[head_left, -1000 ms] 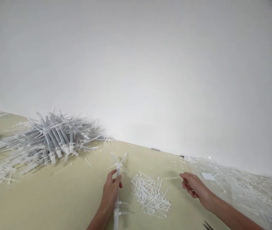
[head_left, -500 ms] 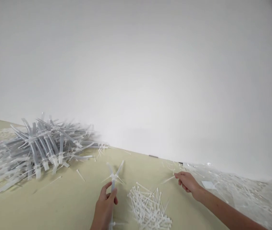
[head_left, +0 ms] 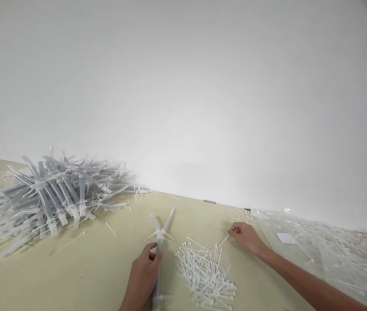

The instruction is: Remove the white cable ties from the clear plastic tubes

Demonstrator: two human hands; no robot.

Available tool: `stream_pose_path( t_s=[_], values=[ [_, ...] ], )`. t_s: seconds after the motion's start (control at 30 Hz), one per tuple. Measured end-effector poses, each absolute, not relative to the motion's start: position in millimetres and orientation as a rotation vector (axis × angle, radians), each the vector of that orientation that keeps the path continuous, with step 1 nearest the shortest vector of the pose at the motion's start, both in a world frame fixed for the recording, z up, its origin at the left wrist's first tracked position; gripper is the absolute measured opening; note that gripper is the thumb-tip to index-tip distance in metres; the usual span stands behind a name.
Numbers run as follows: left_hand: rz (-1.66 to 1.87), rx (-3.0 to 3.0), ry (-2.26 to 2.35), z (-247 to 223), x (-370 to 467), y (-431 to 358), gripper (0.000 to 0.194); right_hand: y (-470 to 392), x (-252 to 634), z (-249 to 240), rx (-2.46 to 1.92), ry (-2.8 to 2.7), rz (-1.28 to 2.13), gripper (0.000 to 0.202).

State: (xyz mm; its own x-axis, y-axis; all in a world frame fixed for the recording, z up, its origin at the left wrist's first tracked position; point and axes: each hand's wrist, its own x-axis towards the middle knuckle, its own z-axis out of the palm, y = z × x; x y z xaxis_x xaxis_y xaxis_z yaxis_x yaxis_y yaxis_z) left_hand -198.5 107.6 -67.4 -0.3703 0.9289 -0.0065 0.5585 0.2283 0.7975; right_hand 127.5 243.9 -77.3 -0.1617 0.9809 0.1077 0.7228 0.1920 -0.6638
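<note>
My left hand [head_left: 146, 270] is closed around a clear Y-shaped tube assembly [head_left: 158, 246], its two short branches pointing away from me. Thin white cable ties stick out sideways at the fork, and another crosses the tube lower down. Pinched in the fingers of my right hand [head_left: 244, 236] is a single white cable tie [head_left: 224, 241], its free end slanting down to the left. Between my hands lies a loose heap of white cable ties [head_left: 204, 274].
A large pile of similar tube assemblies [head_left: 63, 190] covers the left of the yellowish table [head_left: 83, 276]. At right lies a clear plastic bag [head_left: 329, 250] of cable ties with a white label [head_left: 286, 238]. A white wall [head_left: 190, 99] rises behind.
My right hand has moved slightly left with the cable tie, towards the heap. My left hand still holds the tube, which sits slightly further right in view.
</note>
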Motion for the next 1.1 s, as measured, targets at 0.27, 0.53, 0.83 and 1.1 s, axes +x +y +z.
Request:
stream_pose_path(
  t_s=[0.27,0.53,0.83,1.1],
  values=[
    [0.739,1.534,2.324,-57,-195,98,0.034,246,140,-52,-1.59,-1.967,0.394,0.021],
    [0.554,2.152,2.043,-45,-171,85,0.011,213,117,-57,-1.495,-2.068,0.443,0.02],
    [0.537,2.281,1.755,-57,-148,80,0.016,191,92,-63,-1.491,-2.04,0.523,0.023],
    [0.545,2.258,1.676,-55,-149,80,0.017,177,72,-63,-1.477,-2.108,0.61,0.023]
  ],
)
